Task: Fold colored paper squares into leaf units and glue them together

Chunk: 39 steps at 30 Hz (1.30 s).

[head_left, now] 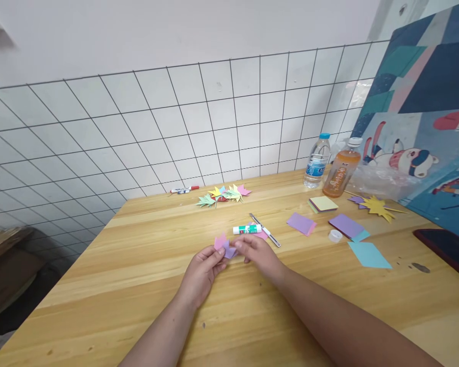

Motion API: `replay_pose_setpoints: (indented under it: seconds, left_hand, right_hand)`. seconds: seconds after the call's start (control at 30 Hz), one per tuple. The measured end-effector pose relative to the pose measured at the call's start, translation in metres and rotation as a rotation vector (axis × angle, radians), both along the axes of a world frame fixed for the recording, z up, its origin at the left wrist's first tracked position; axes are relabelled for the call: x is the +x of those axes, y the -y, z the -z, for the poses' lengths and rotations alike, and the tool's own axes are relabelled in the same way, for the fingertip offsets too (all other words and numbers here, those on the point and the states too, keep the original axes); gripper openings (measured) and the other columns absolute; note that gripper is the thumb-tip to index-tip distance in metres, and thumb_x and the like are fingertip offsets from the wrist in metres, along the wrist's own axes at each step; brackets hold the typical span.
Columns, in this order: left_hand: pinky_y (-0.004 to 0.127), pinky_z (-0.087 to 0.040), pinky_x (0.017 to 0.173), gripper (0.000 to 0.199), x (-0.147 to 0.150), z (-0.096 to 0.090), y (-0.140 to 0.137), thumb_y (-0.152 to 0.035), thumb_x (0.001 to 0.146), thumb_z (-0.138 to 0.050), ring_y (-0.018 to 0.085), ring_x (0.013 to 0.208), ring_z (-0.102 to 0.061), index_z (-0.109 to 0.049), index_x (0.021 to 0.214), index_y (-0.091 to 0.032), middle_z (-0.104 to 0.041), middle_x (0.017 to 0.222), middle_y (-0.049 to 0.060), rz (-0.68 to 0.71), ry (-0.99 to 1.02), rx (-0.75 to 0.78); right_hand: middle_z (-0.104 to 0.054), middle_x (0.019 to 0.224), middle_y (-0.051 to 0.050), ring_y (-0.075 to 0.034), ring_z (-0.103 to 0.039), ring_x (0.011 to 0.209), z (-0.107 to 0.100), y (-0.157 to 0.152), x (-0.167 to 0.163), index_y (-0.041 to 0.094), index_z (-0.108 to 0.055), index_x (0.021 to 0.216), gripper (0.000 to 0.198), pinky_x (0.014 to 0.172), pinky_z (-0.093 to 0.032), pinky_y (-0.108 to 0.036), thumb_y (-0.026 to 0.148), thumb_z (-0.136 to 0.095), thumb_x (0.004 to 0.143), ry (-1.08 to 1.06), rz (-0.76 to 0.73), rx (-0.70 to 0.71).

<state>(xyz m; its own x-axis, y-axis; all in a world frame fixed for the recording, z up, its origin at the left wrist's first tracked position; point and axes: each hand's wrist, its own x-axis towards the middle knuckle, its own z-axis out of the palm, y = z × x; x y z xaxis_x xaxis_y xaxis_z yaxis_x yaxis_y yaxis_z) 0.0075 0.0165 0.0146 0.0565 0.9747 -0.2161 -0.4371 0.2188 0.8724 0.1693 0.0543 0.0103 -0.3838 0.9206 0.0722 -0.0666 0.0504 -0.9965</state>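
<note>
Between thumb and fingers, my left hand (pixel 203 272) grips a small folded paper piece (pixel 228 250), part pink and part purple. My right hand (pixel 260 255) meets its right edge, fingertips pinched together on the purple side. Just beyond the hands lies a green and white glue stick (pixel 247 229). A utility knife (pixel 265 231) rests slantwise beside it, over a bit of pink paper (pixel 260 235). Farther back is a heap of cut paper leaf or star shapes (pixel 229 193) in green, yellow, pink and red.
Markers (pixel 184 189) lie near the tiled wall. At right are purple sheets (pixel 301 223), a blue sheet (pixel 369 254), a sticky-note stack (pixel 323 204), a white cap (pixel 335 235), yellow paper stars (pixel 378 208), a water bottle (pixel 317 162), an orange drink bottle (pixel 342 168) and a dark phone-like object (pixel 445 250).
</note>
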Motion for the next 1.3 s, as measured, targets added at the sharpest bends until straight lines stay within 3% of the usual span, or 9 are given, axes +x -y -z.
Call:
replay_pose_setpoints:
  seconds: [0.07,0.13,0.27,0.4,0.57,0.73,0.83,1.0,1.3]
  left_hand:
    - [0.015,-0.049,0.06,0.02,0.001,0.0,0.0,-0.024,0.068,-0.075,0.008,0.068,-0.058,-0.07,0.083,-0.012,-0.067,0.077,0.004,0.005,-0.004,0.018]
    - [0.015,-0.048,0.059,0.019,0.001,0.001,0.0,-0.024,0.068,-0.075,0.007,0.064,-0.056,-0.07,0.082,-0.013,-0.064,0.073,0.002,-0.009,-0.005,0.029]
    - [0.015,-0.047,0.058,0.023,0.001,0.002,-0.001,-0.024,0.067,-0.075,0.006,0.06,-0.053,-0.068,0.086,-0.014,-0.061,0.069,0.0,-0.049,-0.013,0.045]
    - [0.017,-0.046,0.059,0.027,0.002,0.003,0.0,-0.025,0.068,-0.074,0.009,0.066,-0.057,-0.064,0.091,-0.014,-0.065,0.079,0.004,-0.012,-0.079,0.066]
    - [0.022,-0.047,0.063,0.029,0.006,0.003,0.002,-0.03,0.069,-0.073,0.014,0.075,-0.06,-0.062,0.091,-0.015,-0.067,0.083,0.006,0.041,-0.261,0.112]
    - [0.028,-0.048,0.071,0.039,0.004,0.0,0.001,-0.034,0.066,-0.072,0.018,0.081,-0.062,-0.059,0.099,-0.018,-0.067,0.093,0.006,-0.052,-0.448,0.217]
    - [0.026,-0.048,0.066,0.036,0.001,-0.001,-0.001,-0.034,0.064,-0.072,0.017,0.074,-0.062,-0.06,0.094,-0.018,-0.067,0.087,0.004,-0.065,-0.519,0.229]
    - [0.024,-0.047,0.058,0.027,0.001,0.002,-0.003,-0.036,0.064,-0.071,0.015,0.064,-0.06,-0.061,0.08,-0.016,-0.067,0.075,0.003,-0.035,-0.527,0.221]
    - [0.022,-0.044,0.056,0.026,0.001,0.001,-0.004,-0.034,0.063,-0.073,0.014,0.061,-0.059,-0.062,0.079,-0.017,-0.065,0.07,0.001,-0.088,-0.48,0.225]
  right_hand:
    - [-0.064,0.08,-0.004,-0.015,-0.057,0.072,0.0,0.0,-0.001,0.016,-0.062,0.081,0.035,0.057,-0.042,-0.024,0.049,-0.064,0.07,0.006,-0.003,-0.008]
    - [-0.063,0.076,-0.005,-0.014,-0.057,0.069,-0.001,0.0,-0.001,0.015,-0.061,0.079,0.041,0.056,-0.042,-0.024,0.055,-0.057,0.072,-0.044,0.004,-0.068]
    - [-0.06,0.077,-0.005,-0.015,-0.057,0.068,-0.004,0.002,0.0,0.016,-0.058,0.092,0.045,0.052,-0.043,-0.024,0.056,-0.052,0.075,-0.125,-0.039,-0.171]
    - [-0.054,0.071,0.001,-0.012,-0.053,0.063,-0.005,0.005,-0.003,0.018,-0.054,0.091,0.035,0.05,-0.042,-0.022,0.037,-0.067,0.065,-0.03,-0.009,-0.113]
    - [-0.055,0.069,0.001,-0.012,-0.053,0.064,-0.004,0.001,-0.003,0.017,-0.054,0.077,0.015,0.056,-0.044,-0.024,0.026,-0.061,0.067,0.05,0.109,-0.02]
    - [-0.058,0.073,0.0,-0.013,-0.055,0.069,0.0,-0.002,0.0,0.018,-0.058,0.077,0.007,0.065,-0.045,-0.026,0.022,-0.058,0.071,0.136,0.112,0.129]
    - [-0.06,0.075,0.0,-0.013,-0.056,0.069,0.006,0.0,-0.001,0.019,-0.059,0.085,0.011,0.063,-0.044,-0.025,0.022,-0.057,0.074,0.166,0.031,0.165]
    - [-0.06,0.076,0.001,-0.013,-0.056,0.067,0.008,0.003,-0.001,0.022,-0.054,0.098,0.022,0.06,-0.043,-0.024,0.022,-0.056,0.077,0.217,0.031,0.215]
    - [-0.06,0.077,0.001,-0.012,-0.055,0.065,0.008,0.003,0.001,0.023,-0.054,0.104,0.026,0.059,-0.041,-0.024,0.023,-0.054,0.079,0.298,0.037,0.237]
